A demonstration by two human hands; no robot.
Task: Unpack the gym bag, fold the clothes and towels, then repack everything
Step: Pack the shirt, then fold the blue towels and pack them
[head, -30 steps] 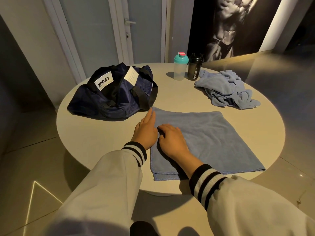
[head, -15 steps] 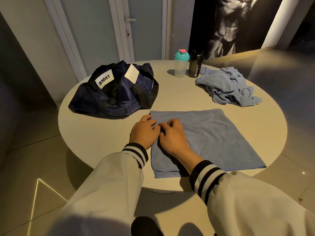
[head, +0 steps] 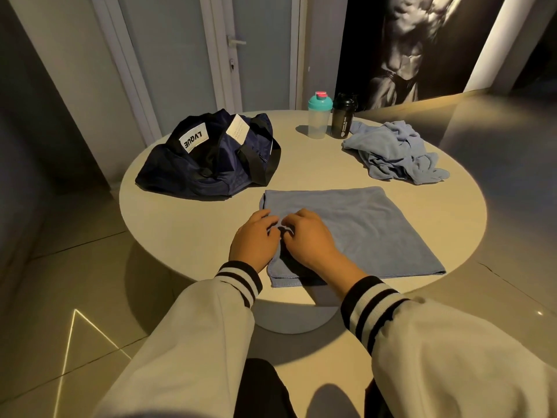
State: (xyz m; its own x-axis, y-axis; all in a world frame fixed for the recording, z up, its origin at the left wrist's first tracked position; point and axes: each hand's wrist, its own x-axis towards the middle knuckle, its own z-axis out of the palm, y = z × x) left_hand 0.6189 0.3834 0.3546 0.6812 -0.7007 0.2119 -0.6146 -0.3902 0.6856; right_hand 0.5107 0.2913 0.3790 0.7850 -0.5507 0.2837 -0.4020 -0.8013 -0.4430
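A blue towel (head: 370, 227) lies flat and folded on the round table (head: 187, 224), in front of me. Both hands sit side by side at its left edge. My left hand (head: 253, 241) has its fingers curled over that edge and pinches the fabric. My right hand (head: 307, 236) rests on the towel with curled fingertips gathering a small ruck of cloth beside the left hand. A navy gym bag (head: 211, 164) with a white label lies slumped at the table's back left. A crumpled blue cloth (head: 394, 155) sits at the back right.
A clear shaker bottle with a teal lid (head: 319, 119) and a black bottle (head: 343, 119) stand at the table's far edge. Behind the table are a door and a large dark wall poster. The towel's near right corner reaches the table rim.
My left hand's fingers, straight along the towel's edge a second ago, have curled in. Both hands have drawn slightly toward me and now pinch the fabric together.
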